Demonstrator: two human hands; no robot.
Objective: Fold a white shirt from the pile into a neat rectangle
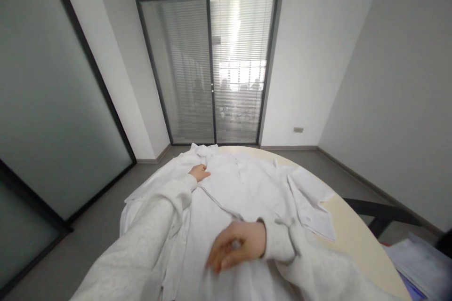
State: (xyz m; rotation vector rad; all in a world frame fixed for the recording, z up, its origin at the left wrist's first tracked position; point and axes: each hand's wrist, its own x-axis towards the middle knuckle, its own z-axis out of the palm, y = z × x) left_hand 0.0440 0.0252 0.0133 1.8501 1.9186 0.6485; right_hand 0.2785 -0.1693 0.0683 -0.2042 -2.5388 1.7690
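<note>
A white long-sleeved garment that looks like a coat [219,174] lies spread over the round table, with its collar at the far edge. My left hand [200,172] rests on the cloth just below the collar, thumb held apart from the fingers. Nearer to me, my right hand [238,244] hovers over the lower part of the coat with its fingers loosely curved. White cloth shows through the gap between its thumb and fingers, and the fingertips are blurred. One sleeve [312,193] stretches out to the right, its cuff near the table's edge.
The pale round table [356,230] shows bare at the right. Beside it are a dark chair part [381,214] and a stack of papers [420,263]. Glass doors with blinds [212,70] stand beyond the table, and a frosted glass panel [52,103] is at the left.
</note>
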